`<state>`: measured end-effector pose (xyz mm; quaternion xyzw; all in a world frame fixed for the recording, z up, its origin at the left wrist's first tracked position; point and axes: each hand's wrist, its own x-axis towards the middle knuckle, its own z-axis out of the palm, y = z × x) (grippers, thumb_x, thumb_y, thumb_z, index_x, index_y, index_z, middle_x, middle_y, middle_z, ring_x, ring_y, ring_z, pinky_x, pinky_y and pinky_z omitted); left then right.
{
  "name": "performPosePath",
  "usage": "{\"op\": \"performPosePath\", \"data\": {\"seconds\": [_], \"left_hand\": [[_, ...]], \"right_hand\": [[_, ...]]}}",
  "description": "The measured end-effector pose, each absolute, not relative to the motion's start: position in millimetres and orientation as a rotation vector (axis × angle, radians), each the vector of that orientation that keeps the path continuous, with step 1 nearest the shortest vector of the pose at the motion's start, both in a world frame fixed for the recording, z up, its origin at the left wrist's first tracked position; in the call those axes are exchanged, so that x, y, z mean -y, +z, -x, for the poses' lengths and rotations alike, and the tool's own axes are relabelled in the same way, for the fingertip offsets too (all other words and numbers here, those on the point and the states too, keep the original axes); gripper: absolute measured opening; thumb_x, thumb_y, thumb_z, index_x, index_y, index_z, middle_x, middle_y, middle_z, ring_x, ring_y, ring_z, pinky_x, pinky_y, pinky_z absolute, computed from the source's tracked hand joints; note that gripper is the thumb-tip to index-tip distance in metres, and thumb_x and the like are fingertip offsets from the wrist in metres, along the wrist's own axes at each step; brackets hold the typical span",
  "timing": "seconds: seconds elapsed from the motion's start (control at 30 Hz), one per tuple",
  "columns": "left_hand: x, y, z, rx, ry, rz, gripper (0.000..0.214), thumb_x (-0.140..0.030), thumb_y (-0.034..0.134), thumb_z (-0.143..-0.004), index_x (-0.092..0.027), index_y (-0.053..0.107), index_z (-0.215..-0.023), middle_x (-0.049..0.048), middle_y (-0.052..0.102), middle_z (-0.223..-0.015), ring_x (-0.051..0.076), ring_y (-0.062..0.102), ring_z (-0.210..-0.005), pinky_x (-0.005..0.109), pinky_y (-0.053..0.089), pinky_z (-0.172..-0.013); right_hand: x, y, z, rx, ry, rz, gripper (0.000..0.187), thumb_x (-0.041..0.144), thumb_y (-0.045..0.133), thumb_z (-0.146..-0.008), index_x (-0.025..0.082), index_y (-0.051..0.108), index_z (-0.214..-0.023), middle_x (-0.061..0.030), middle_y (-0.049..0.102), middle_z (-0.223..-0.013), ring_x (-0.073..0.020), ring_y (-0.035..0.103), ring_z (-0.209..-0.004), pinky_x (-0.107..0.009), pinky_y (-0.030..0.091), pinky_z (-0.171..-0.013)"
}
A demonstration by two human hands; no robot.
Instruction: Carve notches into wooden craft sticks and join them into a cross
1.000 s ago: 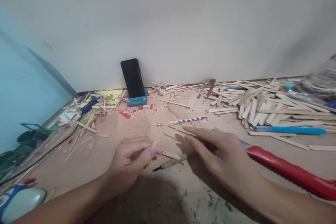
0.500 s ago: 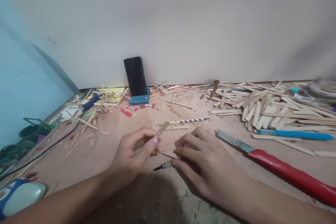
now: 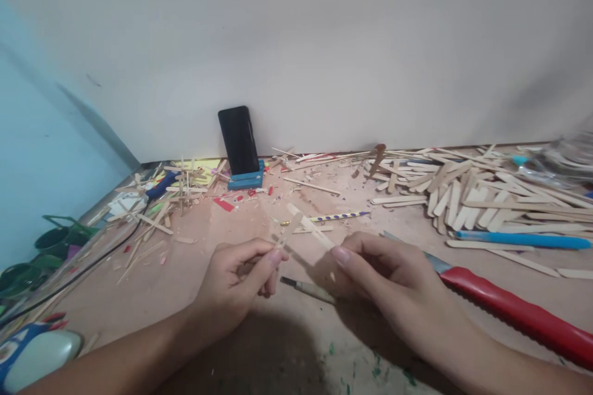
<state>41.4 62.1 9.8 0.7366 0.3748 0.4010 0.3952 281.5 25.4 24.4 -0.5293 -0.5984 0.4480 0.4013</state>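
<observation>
My left hand [image 3: 245, 274] pinches a wooden craft stick [image 3: 288, 231] between thumb and fingers, its free end pointing up and right. Between the thumb and fingers of my right hand [image 3: 384, 278] is another craft stick [image 3: 312, 228], slanting up to the left, with what looks like a slit along it. The tips of the two sticks come close together or cross; whether they touch I cannot tell. On the table below lies a thin tool with a dark tip [image 3: 306, 287], its rear end under my right hand. A red-handled knife [image 3: 514, 305] rests right of that hand, its blade partly hidden.
A pencil [image 3: 340, 217] lies beyond my hands. At the back, a phone [image 3: 238, 139] leans upright in a blue stand [image 3: 245, 180]. Craft sticks [image 3: 467, 191] are heaped at right beside a blue pen [image 3: 523, 239]. A black cable [image 3: 88, 265] runs along the left, near scraps.
My right hand has lifted from the table with its stick, which now points up toward the left one. The dark-tipped tool lies uncovered further along its length. My left hand has barely moved.
</observation>
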Motion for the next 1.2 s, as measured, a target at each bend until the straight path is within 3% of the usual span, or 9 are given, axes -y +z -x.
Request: {"op": "performPosePath", "data": {"seconds": [0.13, 0.2, 0.43, 0.6, 0.77, 1.03, 1.2], "left_hand": [[-62.4, 11.3, -43.4, -0.985, 1.058, -1.973, 0.027, -0.027, 0.061, -0.103, -0.015, 0.077, -0.086, -0.0014, 0.063, -0.057, 0.009, 0.057, -0.050, 0.017, 0.046, -0.053], [-62.8, 11.6, -44.9, -0.996, 1.087, -2.036, 0.024, -0.024, 0.063, -0.101, -0.015, 0.078, -0.085, -0.0011, 0.065, -0.058, 0.008, 0.058, -0.051, 0.017, 0.045, -0.054], [-61.7, 11.6, -47.4, -0.989, 1.111, -2.177, 0.020, -0.021, 0.064, -0.099, -0.017, 0.079, -0.085, -0.0020, 0.069, -0.062, 0.009, 0.063, -0.055, 0.018, 0.049, -0.061], [-62.4, 11.0, -46.8, -0.997, 1.074, -2.191, 0.025, -0.022, 0.061, -0.102, -0.017, 0.076, -0.083, -0.0021, 0.069, -0.063, 0.009, 0.063, -0.054, 0.018, 0.047, -0.058], [-62.2, 11.9, -47.5, -1.019, 1.055, -2.174, 0.025, -0.023, 0.063, -0.101, -0.017, 0.075, -0.080, -0.0019, 0.069, -0.063, 0.009, 0.063, -0.056, 0.018, 0.046, -0.059], [-63.3, 12.1, -45.8, -1.121, 1.123, -1.982, 0.026, -0.031, 0.060, -0.104, -0.016, 0.075, -0.087, -0.0030, 0.063, -0.058, 0.009, 0.059, -0.051, 0.016, 0.047, -0.054], [-68.7, 11.0, -46.6, -1.178, 1.116, -1.895, 0.030, -0.034, 0.061, -0.102, -0.016, 0.073, -0.081, -0.0034, 0.060, -0.052, 0.008, 0.053, -0.044, 0.016, 0.044, -0.047]], "right_hand": [[-21.3, 20.9, -279.1, 1.376, 1.425, 1.264, 0.055, 0.068, 0.057, -0.100, 0.020, 0.057, -0.072, 0.0034, 0.044, -0.061, -0.0096, 0.033, -0.053, -0.026, 0.021, -0.048], [-20.3, 20.3, -278.0, 1.327, 1.558, 1.211, 0.057, 0.070, 0.060, -0.097, 0.019, 0.058, -0.072, 0.0036, 0.046, -0.061, -0.0081, 0.030, -0.051, -0.025, 0.016, -0.046], [-21.1, 25.1, -277.6, 1.197, 1.784, 1.077, 0.053, 0.064, 0.071, -0.093, 0.017, 0.060, -0.070, 0.0081, 0.038, -0.049, -0.0048, 0.024, -0.042, -0.022, 0.010, -0.041], [-25.0, 22.0, -279.1, 1.087, 1.757, 1.056, 0.050, 0.058, 0.075, -0.091, 0.017, 0.059, -0.069, 0.0048, 0.047, -0.055, -0.0051, 0.027, -0.046, -0.023, 0.011, -0.045], [-26.2, 17.4, -278.3, 1.021, 1.727, 1.008, 0.048, 0.059, 0.072, -0.093, 0.019, 0.056, -0.072, 0.0056, 0.044, -0.058, -0.0070, 0.027, -0.051, -0.023, 0.018, -0.049], [-21.9, 18.1, -279.9, 1.178, 1.622, 1.145, 0.047, 0.054, 0.077, -0.090, 0.018, 0.058, -0.066, 0.0059, 0.041, -0.053, -0.0069, 0.026, -0.048, -0.026, 0.010, -0.046], [-20.3, 22.8, -277.5, 1.320, 1.486, 1.234, 0.048, 0.050, 0.078, -0.088, 0.019, 0.055, -0.060, 0.0051, 0.043, -0.053, -0.0075, 0.032, -0.048, -0.024, 0.019, -0.045]]}}
